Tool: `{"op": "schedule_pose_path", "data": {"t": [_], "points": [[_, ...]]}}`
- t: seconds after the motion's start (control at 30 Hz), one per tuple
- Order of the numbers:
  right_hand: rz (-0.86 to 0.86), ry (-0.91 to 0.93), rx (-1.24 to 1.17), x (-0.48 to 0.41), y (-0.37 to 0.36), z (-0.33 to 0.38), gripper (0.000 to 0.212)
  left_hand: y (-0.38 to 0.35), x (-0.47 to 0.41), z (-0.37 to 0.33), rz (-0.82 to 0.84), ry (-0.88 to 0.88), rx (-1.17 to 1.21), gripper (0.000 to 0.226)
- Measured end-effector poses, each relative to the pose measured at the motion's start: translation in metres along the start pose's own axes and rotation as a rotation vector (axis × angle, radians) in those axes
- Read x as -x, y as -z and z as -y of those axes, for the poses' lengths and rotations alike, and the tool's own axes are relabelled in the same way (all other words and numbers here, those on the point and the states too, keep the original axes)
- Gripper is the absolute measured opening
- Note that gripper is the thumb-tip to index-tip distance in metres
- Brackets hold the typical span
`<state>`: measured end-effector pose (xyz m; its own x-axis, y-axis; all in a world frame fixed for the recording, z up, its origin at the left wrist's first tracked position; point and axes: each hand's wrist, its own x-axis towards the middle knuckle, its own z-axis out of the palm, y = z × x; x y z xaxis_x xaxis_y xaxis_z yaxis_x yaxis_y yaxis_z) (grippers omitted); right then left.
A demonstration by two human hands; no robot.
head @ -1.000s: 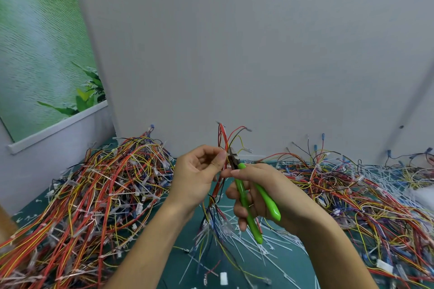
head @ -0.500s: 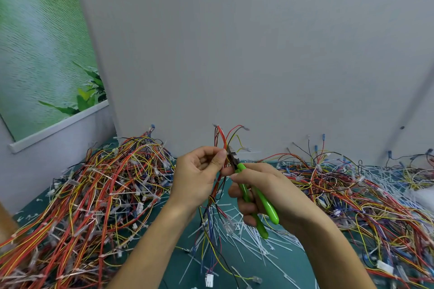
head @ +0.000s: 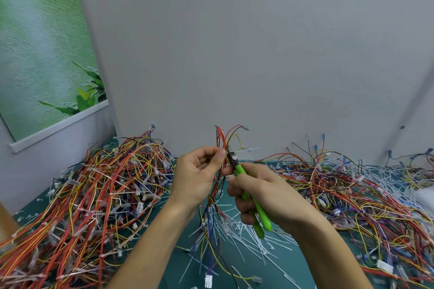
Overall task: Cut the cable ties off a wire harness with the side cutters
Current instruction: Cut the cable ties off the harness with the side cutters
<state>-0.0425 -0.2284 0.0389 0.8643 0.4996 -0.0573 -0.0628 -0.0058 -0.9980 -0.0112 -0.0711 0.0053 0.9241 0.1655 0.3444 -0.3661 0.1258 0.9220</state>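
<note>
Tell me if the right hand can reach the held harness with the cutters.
Probably yes: the right hand holds the side cutters with the tip at the wire harness, beside the left hand; nothing lies between.

No readable text anywhere — no labels, brands, numbers.

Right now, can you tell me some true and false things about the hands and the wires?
1. The side cutters have green handles. True.
2. The left hand holds the cutters. False: the right hand grips them, and the left hand pinches the wire harness.
3. The mat is red. False: it is teal.
4. Cut white ties lie on the mat below the hands. True.
</note>
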Motion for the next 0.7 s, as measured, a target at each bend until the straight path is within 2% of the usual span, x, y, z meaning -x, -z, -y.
{"op": "schedule_pose_path", "data": {"t": [0.17, 0.27, 0.4, 0.5, 0.63, 0.7], "points": [[0.018, -0.016, -0.073, -0.0005, 0.0003, -0.0003, 0.027, 0.0004, 0.0006, -0.0005, 0.0, 0.002, 0.008, 0.013], [0.051, -0.051, -0.15, -0.001, 0.0022, 0.0019, 0.03, 0.0008, 0.0005, -0.0014, 0.008, -0.009, 0.002, 0.021], [0.095, -0.067, -0.149, 0.0003, 0.0047, 0.0027, 0.029, 0.0016, 0.0007, 0.0, 0.042, -0.06, -0.047, 0.011], [0.083, -0.073, -0.139, 0.0001, 0.0052, 0.0019, 0.031, 0.0019, 0.0007, 0.0005, 0.052, -0.083, -0.059, 0.008], [0.041, -0.031, -0.074, 0.0, 0.0029, 0.0007, 0.018, 0.0024, -0.0001, 0.0008, 0.042, -0.099, -0.076, 0.002], [0.021, -0.02, -0.046, -0.0002, 0.0018, -0.0004, 0.02, 0.0023, -0.0004, 0.0014, 0.037, -0.099, -0.071, 0.001]]}}
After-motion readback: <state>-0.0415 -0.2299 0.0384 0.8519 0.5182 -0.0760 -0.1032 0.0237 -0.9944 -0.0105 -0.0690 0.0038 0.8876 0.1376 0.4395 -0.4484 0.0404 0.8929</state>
